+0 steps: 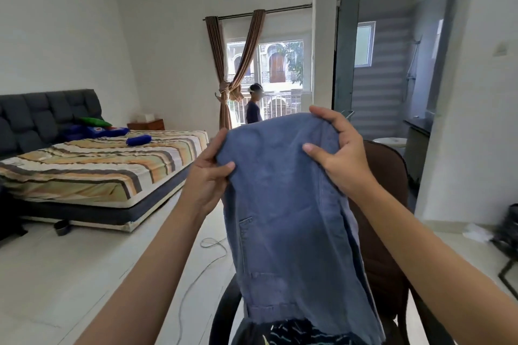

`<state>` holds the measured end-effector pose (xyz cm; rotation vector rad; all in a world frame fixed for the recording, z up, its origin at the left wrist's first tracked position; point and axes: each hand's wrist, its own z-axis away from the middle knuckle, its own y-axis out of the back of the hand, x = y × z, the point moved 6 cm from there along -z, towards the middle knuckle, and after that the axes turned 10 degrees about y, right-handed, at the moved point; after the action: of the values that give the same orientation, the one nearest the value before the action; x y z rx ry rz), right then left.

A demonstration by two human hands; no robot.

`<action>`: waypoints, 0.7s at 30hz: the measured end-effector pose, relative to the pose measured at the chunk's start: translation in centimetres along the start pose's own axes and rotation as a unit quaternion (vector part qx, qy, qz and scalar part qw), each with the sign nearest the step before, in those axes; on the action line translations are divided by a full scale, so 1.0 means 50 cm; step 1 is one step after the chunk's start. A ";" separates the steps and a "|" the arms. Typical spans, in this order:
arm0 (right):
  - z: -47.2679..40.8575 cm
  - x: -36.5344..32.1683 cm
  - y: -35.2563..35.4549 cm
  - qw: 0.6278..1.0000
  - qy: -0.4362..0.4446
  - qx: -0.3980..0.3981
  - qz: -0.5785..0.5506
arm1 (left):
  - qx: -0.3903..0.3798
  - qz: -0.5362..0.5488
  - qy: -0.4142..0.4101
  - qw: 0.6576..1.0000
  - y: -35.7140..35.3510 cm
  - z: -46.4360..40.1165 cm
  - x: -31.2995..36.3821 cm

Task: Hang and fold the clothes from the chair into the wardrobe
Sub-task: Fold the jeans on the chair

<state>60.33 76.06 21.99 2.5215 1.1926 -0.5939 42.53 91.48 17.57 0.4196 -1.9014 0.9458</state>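
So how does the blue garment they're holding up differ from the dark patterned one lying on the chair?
The blue garment is plain and faded, while the dark patterned cloth carries pale wavy marks. The blue garment hangs lifted and spread, its top gripped by the left hand and right hand; the dark patterned cloth lies untouched on the brown chair. The blue garment shows almost whole; the patterned cloth only peeks out beneath it. Both are clothes at the chair.
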 end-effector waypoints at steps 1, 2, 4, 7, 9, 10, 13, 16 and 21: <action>-0.004 0.000 -0.001 1.000 0.002 -0.005 0.014 | -0.003 0.001 0.007 1.000 0.005 -0.010 -0.001; -0.006 -0.001 -0.001 0.999 0.003 -0.011 0.031 | -0.001 -0.002 0.014 1.000 0.010 -0.020 -0.003; -0.007 -0.002 0.000 0.998 0.004 -0.017 0.068 | 0.008 0.004 0.026 1.000 0.019 -0.039 -0.006; 0.004 -0.002 -0.003 0.995 0.002 -0.006 0.104 | 0.020 0.027 0.033 0.999 0.030 -0.057 -0.008; 0.019 0.001 -0.003 0.993 -0.013 0.007 0.115 | 0.017 -0.019 0.026 0.999 0.033 -0.061 -0.011; 0.025 0.001 -0.002 0.992 -0.019 0.011 0.121 | 0.010 -0.040 0.024 0.999 0.034 -0.061 -0.015; 0.033 0.000 0.007 0.989 -0.029 0.022 0.142 | -0.036 -0.035 0.035 0.998 0.021 -0.061 -0.029; 0.039 0.001 0.021 0.988 -0.042 0.022 0.150 | -0.059 -0.002 0.054 0.997 -0.001 -0.060 -0.033; 0.058 -0.007 0.041 0.982 -0.046 0.031 0.180 | -0.014 0.019 0.064 0.998 -0.020 -0.055 -0.028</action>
<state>61.05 73.36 19.79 2.6374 0.6701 -0.6531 45.51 92.81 17.51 0.3012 -1.8096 0.9469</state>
